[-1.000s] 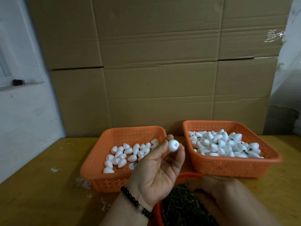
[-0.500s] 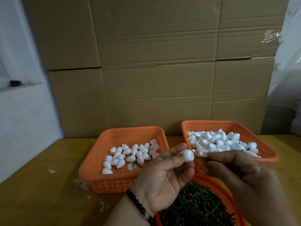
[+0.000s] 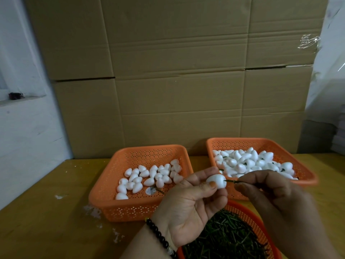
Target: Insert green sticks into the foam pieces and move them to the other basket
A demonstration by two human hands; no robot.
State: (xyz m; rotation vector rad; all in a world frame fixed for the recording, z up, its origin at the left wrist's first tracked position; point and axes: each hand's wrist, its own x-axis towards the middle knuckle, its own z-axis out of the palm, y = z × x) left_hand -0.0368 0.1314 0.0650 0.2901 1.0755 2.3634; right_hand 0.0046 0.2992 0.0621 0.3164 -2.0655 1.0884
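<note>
Since the earlier frame, both hands have moved together: the green stick now meets the end of the foam piece, whereas one second ago the right hand was down at the round basket

Nearest the camera, the round basket holds a pile of loose green sticks. Above it, the left hand pinches the foam piece between thumb and fingertips; a black bead bracelet sits on its wrist. The right hand pinches the green stick, tip touching the foam piece.

Farther back on the yellow table, the left orange basket holds plain foam pieces. The right orange basket holds a fuller heap, some with green stems showing. Cardboard boxes stand behind
</note>
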